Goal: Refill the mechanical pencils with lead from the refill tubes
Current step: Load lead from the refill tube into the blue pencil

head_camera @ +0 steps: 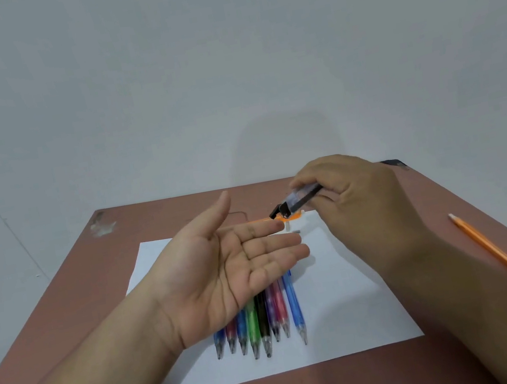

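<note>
A lead tube tipped over a flat, waiting palm

The right hand (354, 204) curls its fingers around a clear refill tube (297, 200), its black cap end pointing down just past the fingertips of the left hand (225, 268). The left hand is flat, palm up, fingers straight and holding nothing. Under those fingers lie the mechanical pencils (261, 322) in a row on white paper (352, 320); their top ends are hidden. An orange thing (290, 217) behind the fingertips is mostly covered and hard to make out.

A plain desk set-up, home or office: a brown table (154, 216) against a bare white wall (222, 62) at 12 o'clock, white paper sheet (352, 320) at centre.
</note>
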Motion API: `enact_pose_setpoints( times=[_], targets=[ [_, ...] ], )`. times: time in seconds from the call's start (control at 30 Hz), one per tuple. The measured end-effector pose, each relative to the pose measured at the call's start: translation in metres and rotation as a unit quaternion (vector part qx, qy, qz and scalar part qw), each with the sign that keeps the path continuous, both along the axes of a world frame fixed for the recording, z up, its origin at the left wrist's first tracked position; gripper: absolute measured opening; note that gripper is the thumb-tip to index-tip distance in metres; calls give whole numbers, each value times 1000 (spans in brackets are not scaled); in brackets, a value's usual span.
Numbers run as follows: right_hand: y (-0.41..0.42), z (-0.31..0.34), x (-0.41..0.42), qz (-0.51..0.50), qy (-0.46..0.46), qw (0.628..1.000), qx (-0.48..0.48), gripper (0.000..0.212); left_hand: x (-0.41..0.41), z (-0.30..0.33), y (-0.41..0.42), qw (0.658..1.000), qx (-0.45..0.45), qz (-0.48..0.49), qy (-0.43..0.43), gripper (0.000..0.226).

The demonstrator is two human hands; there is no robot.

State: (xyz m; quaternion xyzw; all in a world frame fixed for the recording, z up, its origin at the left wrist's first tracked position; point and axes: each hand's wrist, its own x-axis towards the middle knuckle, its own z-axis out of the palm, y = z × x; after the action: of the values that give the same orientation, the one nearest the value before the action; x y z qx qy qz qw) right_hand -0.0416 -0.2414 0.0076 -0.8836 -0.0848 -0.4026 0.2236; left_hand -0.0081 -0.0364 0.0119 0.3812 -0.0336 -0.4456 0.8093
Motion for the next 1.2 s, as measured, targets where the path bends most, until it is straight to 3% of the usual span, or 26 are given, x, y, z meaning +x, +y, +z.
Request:
enact_pose_setpoints(
  times=[0.13, 0.27, 0.43, 0.57, 0.7, 0.8, 0.83, 0.93, 1.07, 1.17, 1.2],
  targets=[
    [2, 4, -4, 13, 66, 996, 65, 78, -1, -1, -1, 1000, -9, 0, 8, 82],
    [-1, -1, -2, 20, -32, 996, -79, 48, 0, -1, -1, 1000, -17, 1, 11, 84],
    [3, 3, -4, 47, 57, 997, 1, 89, 0, -2, -2, 1000, -17, -4, 1, 82],
    [-2, -6, 2, 41, -7, 994, -98, 51, 1, -3, -1, 1000, -29, -9, 1, 82],
    [1, -2, 2, 60, 38, 997, -17, 78, 1, -2, -1, 1000, -19, -1, -4, 83],
    [-2, -9, 4, 48, -18, 994, -91, 50, 1, -2, -1, 1000, -28, -8, -2, 82],
    [-3, -9, 4, 54, -17, 995, -84, 52, 1, -2, -1, 1000, -27, -9, -4, 80],
    [-1, -4, 3, 71, 41, 997, -1, 85, 1, -2, -1, 1000, -20, -6, -7, 78],
    [-4, -9, 3, 63, -23, 994, -88, 50, 0, -2, 0, 999, -31, -9, -3, 77],
    [-2, -6, 5, 75, 27, 996, -25, 80, 0, -2, 0, 1000, -25, -6, -5, 77],
    [-1, -4, 4, 73, 25, 997, -24, 81, 0, -2, 0, 1000, -25, -5, -5, 77]
  ],
)
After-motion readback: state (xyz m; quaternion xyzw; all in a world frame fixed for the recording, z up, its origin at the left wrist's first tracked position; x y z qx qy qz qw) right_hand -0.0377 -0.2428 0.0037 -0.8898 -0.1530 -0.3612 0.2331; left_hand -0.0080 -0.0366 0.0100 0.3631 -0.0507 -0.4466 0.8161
